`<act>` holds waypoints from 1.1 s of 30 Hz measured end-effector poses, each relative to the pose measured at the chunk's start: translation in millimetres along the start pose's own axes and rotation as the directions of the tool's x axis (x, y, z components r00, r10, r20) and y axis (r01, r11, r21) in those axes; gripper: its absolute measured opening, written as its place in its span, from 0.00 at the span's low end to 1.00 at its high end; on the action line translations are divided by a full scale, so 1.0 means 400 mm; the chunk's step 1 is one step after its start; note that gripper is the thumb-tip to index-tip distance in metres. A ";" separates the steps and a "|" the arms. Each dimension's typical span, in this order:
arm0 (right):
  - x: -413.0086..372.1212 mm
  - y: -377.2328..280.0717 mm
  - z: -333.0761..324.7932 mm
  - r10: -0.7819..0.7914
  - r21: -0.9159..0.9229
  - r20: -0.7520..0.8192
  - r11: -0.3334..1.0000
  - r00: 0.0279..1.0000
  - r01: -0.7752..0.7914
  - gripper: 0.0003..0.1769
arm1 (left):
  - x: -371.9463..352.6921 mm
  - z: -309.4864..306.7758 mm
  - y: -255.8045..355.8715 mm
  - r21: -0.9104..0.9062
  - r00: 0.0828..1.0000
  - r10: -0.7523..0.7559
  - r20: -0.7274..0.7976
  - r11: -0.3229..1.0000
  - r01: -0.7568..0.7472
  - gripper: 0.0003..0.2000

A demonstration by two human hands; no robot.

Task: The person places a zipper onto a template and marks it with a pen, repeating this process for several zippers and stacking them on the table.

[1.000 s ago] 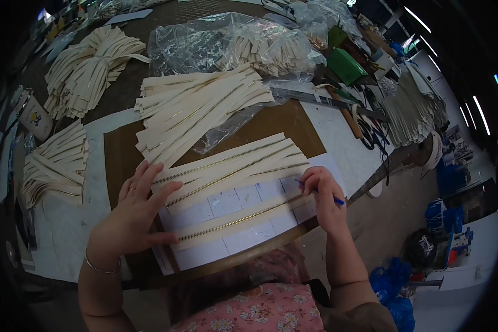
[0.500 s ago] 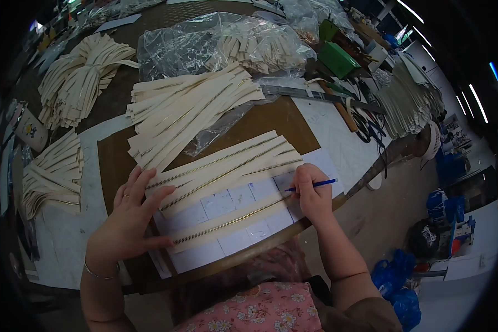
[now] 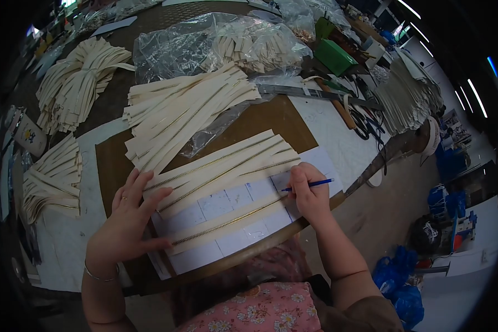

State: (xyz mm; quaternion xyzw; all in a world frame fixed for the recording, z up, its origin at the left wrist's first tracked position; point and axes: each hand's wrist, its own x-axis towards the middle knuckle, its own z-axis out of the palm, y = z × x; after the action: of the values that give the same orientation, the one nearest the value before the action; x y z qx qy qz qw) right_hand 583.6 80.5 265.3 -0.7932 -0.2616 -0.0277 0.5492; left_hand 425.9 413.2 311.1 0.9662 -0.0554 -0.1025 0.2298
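Observation:
A cream zipper tape [image 3: 227,225] with gold teeth lies straight across a white sheet [image 3: 205,211] marked with blue lines. My right hand [image 3: 310,192] is closed around a blue pen [image 3: 321,182], its tip at the right end of that tape. Fingers spread, my left hand [image 3: 130,221] rests at the left side. Its thumb touches the left end of the single tape, and its fingers lie by the ends of several more zipper tapes [image 3: 221,166] just above. Under the sheet is a brown board [image 3: 113,166].
A pile of zipper tapes [image 3: 188,110] lies beyond the board, with a clear plastic bag [image 3: 171,52] behind it. Tape bundles [image 3: 80,83] sit at the left. A metal ruler [image 3: 293,91], scissors [image 3: 365,122] and a green box [image 3: 336,57] are at the back right.
The view has shifted slightly. My right hand and the pen remain at the tape's right end, and my left hand keeps its place on the left.

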 end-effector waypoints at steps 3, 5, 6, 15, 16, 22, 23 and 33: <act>-0.011 -0.003 -0.007 -0.006 0.033 -0.036 0.999 0.999 0.007 0.27 | 0.000 -0.001 0.001 0.000 1.000 0.001 0.002 1.000 -0.001 0.47; -0.025 -0.008 -0.021 -0.014 0.070 -0.067 0.997 0.998 0.019 0.27 | 0.000 0.000 -0.002 -0.003 1.000 0.001 -0.001 1.000 -0.001 0.46; -0.034 -0.015 -0.034 -0.014 0.081 -0.034 0.997 0.999 0.017 0.27 | 0.000 0.002 -0.005 -0.006 1.000 0.006 -0.007 1.000 -0.006 0.46; -0.051 -0.012 -0.038 -0.054 -0.042 0.039 0.998 0.998 0.056 0.28 | 0.000 0.000 -0.002 -0.003 1.000 0.007 -0.002 1.000 -0.007 0.46; -0.051 -0.013 -0.038 -0.035 -0.048 0.040 0.998 0.999 0.037 0.28 | 0.000 0.000 -0.002 -0.002 1.000 0.005 -0.004 1.000 -0.005 0.46; -0.055 -0.006 -0.049 -0.027 -0.051 0.070 0.998 0.997 0.031 0.26 | 0.001 -0.005 0.004 0.005 1.000 -0.012 0.018 1.000 0.012 0.47; -0.056 -0.001 -0.050 -0.030 -0.050 0.071 0.998 0.997 0.033 0.26 | 0.001 -0.006 0.005 0.006 1.000 -0.014 0.016 1.000 0.014 0.47; -0.057 -0.043 -0.088 -0.190 -0.467 0.232 0.838 0.954 0.281 0.09 | -0.008 -0.004 0.033 0.045 0.977 0.191 -0.096 0.981 -0.187 0.15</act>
State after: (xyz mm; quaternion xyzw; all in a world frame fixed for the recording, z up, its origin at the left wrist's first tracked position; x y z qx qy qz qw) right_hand 564.9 45.2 286.4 -0.8681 -0.3890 -0.0910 0.2945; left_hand 422.5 402.5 319.0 0.9645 -0.1375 -0.0309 0.2234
